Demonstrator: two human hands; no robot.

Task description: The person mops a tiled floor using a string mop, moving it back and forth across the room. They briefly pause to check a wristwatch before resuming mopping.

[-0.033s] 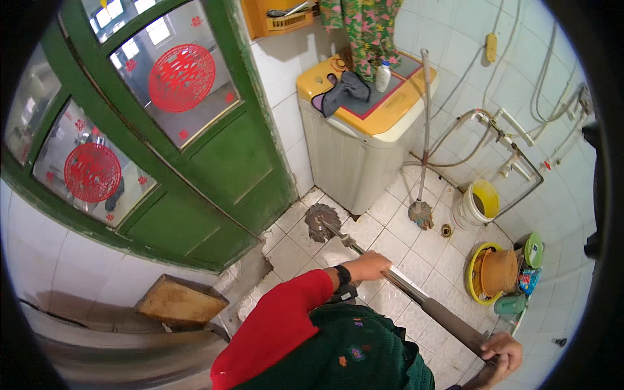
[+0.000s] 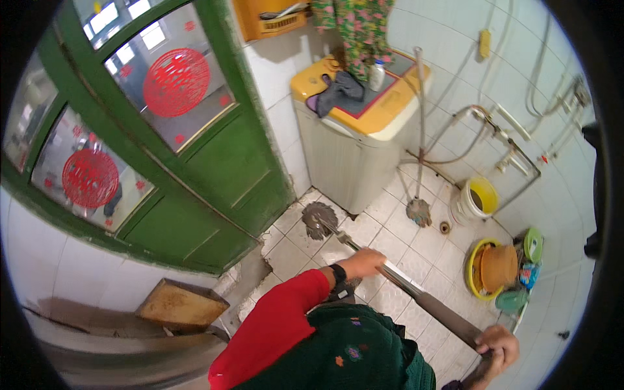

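A mop slants across the middle of the view, its grey, ragged head pressed on the floor tiles beside the washing machine's foot. My left hand, below a red sleeve and a dark wristband, is wrapped round the mop's metal shaft partway down. At the lower right, my right hand closes on the top end of the thick grey grip. A dark green garment with small flowers covers my body and hides part of the floor.
A yellow-topped washing machine carries a grey cloth and a white bottle. A second mop leans against it. A white bucket, a yellow basin and a green door surround the tiled floor. A wooden box sits lower left.
The whole view has shifted slightly. Both hands keep their grip on the mop, and its head stays at nearly the same spot on the tiles.
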